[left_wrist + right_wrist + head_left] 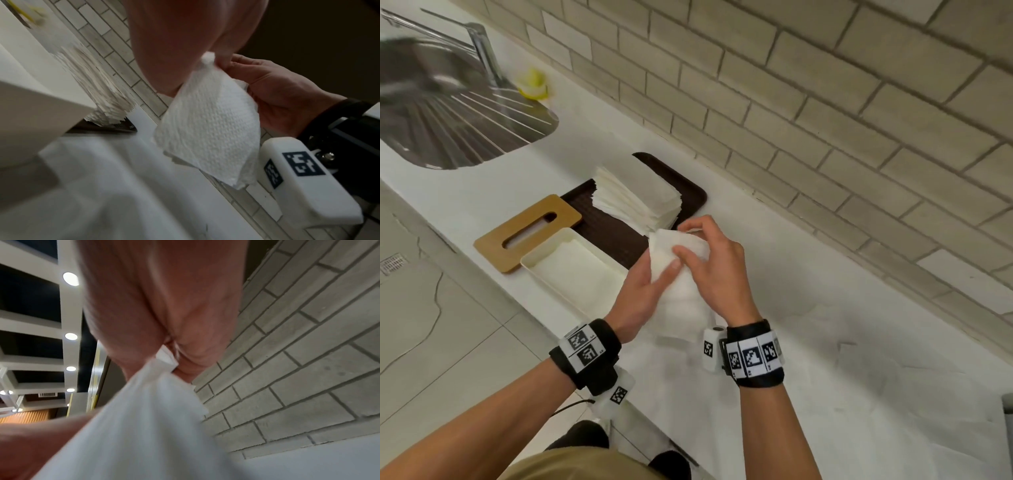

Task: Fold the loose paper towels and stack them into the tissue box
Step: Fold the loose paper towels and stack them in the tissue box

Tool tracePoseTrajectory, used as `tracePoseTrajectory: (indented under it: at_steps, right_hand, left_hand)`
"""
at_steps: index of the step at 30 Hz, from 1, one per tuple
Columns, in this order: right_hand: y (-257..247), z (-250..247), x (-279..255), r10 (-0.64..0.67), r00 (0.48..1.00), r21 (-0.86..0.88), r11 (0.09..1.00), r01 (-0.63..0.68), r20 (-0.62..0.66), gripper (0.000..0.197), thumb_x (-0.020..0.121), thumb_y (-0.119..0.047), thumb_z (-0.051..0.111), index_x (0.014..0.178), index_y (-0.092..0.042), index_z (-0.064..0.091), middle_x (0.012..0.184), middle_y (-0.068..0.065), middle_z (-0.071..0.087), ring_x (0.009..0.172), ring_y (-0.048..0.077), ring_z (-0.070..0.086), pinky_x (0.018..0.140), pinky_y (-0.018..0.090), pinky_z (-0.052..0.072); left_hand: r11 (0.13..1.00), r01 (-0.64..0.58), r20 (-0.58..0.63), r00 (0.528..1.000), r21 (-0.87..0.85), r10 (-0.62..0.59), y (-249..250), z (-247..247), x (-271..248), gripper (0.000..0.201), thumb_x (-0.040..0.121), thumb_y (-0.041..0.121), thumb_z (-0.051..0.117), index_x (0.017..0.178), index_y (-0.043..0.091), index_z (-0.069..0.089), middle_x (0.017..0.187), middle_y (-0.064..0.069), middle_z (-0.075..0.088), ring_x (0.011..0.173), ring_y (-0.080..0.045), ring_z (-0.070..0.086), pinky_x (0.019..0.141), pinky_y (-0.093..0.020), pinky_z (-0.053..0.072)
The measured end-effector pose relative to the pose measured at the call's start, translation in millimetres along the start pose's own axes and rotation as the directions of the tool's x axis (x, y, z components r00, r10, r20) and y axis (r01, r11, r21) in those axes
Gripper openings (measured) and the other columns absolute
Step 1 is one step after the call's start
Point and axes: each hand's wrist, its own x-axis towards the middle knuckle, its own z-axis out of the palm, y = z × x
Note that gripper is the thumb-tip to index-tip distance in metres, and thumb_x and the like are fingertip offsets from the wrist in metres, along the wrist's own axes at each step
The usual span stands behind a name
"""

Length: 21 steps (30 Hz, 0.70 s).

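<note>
Both hands hold one white paper towel [678, 274] up above the counter. My left hand [643, 291] grips its left edge with thumb on top. My right hand [709, 260] pinches its upper end between thumb and fingers. In the left wrist view the paper towel [209, 129] hangs doubled over, and in the right wrist view the paper towel [144, 426] trails down from the pinch. The open white tissue box [565, 267] sits left of the hands. Its wooden slotted lid [524, 233] lies beside it. A fanned stack of folded towels [637, 202] rests on a dark tray [613, 233].
A steel sink [448, 113] with a tap [482, 51] lies at the far left, a yellow item [532, 84] beside it. A tiled wall [825, 120] runs behind the white counter [859, 377]. The counter's front edge drops to a tiled floor [431, 325].
</note>
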Motion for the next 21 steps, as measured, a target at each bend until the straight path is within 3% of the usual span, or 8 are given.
tracePoseTrajectory:
  at_steps: [2,4,7,9,12,14,17,21]
  right_hand:
    - [-14.7,21.2,-3.0,0.031,0.988,0.030,0.999,-0.027,-0.153,0.045,0.102,-0.030,0.075,0.142,-0.027,0.052,0.137,-0.012,0.065,0.127,-0.001,0.059,0.104,0.009,0.043]
    - [-20.5,42.3,-14.3,0.147,0.965,0.023,0.989,-0.145,-0.217,0.074,0.099,-0.051,0.074,0.158,-0.036,0.031,0.150,-0.010,0.054,0.136,0.005,0.051,0.109,0.017,0.043]
    - [-20.6,75.6,-32.4,0.332,0.943,0.166,0.928,-0.333,0.031,0.096,0.091,-0.046,0.083,0.154,-0.059,0.011,0.131,-0.007,0.065,0.111,0.011,0.070,0.091,0.036,0.063]
    - [-12.6,94.0,-41.1,0.334,0.926,0.204,0.908,-0.367,0.176,0.098,0.093,-0.024,0.083,0.150,-0.060,0.012,0.125,-0.013,0.067,0.103,0.002,0.072,0.083,0.023,0.062]
    - [-5.3,114.5,-38.2,0.325,0.908,0.168,0.911,-0.376,0.265,0.097,0.094,-0.020,0.082,0.151,-0.059,0.013,0.121,-0.019,0.067,0.103,0.005,0.073,0.085,0.026,0.061]
    - [1.3,123.2,-31.5,0.360,0.899,0.155,0.902,-0.404,0.249,0.098,0.094,-0.021,0.082,0.152,-0.061,0.015,0.114,-0.006,0.073,0.101,0.017,0.074,0.086,0.036,0.063]
    - [8.7,136.7,-21.2,0.407,0.901,0.104,0.900,-0.423,0.149,0.078,0.097,-0.015,0.077,0.142,-0.060,0.032,0.105,0.011,0.072,0.093,0.024,0.071,0.078,0.036,0.058]
    - [18.0,169.3,-13.5,0.334,0.938,-0.366,0.887,-0.281,0.090,0.036,0.104,-0.018,0.069,0.129,-0.035,0.049,0.104,0.007,0.073,0.097,0.027,0.069,0.083,0.040,0.058]
  left_hand:
    - [1.000,-0.011,-0.036,0.999,0.019,0.011,-0.7,-17.8,4.3,0.037,0.110,0.029,0.059,0.147,0.026,0.059,0.134,0.000,0.074,0.122,-0.023,0.073,0.103,-0.049,0.059]
    - [0.998,0.013,-0.088,0.996,-0.062,-0.018,-0.8,-32.0,6.5,0.037,0.111,0.029,0.057,0.147,0.022,0.059,0.134,-0.003,0.075,0.123,-0.027,0.073,0.103,-0.053,0.059]
    - [0.966,0.050,-0.167,0.981,-0.254,-0.095,3.0,-58.5,14.0,0.037,0.111,0.030,0.055,0.146,0.018,0.058,0.133,-0.007,0.075,0.122,-0.031,0.073,0.099,-0.051,0.061]
    - [0.964,0.057,-0.227,0.967,-0.260,-0.119,6.5,-77.2,21.5,0.037,0.107,0.030,0.064,0.141,0.017,0.060,0.130,-0.006,0.076,0.121,-0.032,0.073,0.098,-0.053,0.061]
    - [0.999,0.042,-0.290,0.956,-0.025,-0.047,9.2,-115.8,32.5,0.049,0.092,0.027,0.085,0.134,0.021,0.059,0.124,0.001,0.076,0.113,-0.023,0.075,0.093,-0.048,0.063]
    - [0.976,0.022,-0.336,0.941,0.216,0.053,8.9,-145.9,37.2,0.056,0.088,0.025,0.089,0.132,0.029,0.056,0.130,0.008,0.068,0.112,-0.014,0.071,0.091,-0.042,0.063]
    - [0.826,0.032,-0.317,0.931,0.563,0.180,3.4,-189.6,42.8,0.054,0.094,0.026,0.082,0.131,0.040,0.046,0.137,0.007,0.061,0.112,-0.022,0.067,0.090,-0.045,0.060]
    - [0.567,0.089,-0.201,0.970,0.819,0.137,-12.3,-219.5,48.3,0.046,0.100,0.020,0.071,0.133,0.037,0.043,0.103,-0.008,0.067,0.089,-0.032,0.067,0.078,-0.045,0.057]
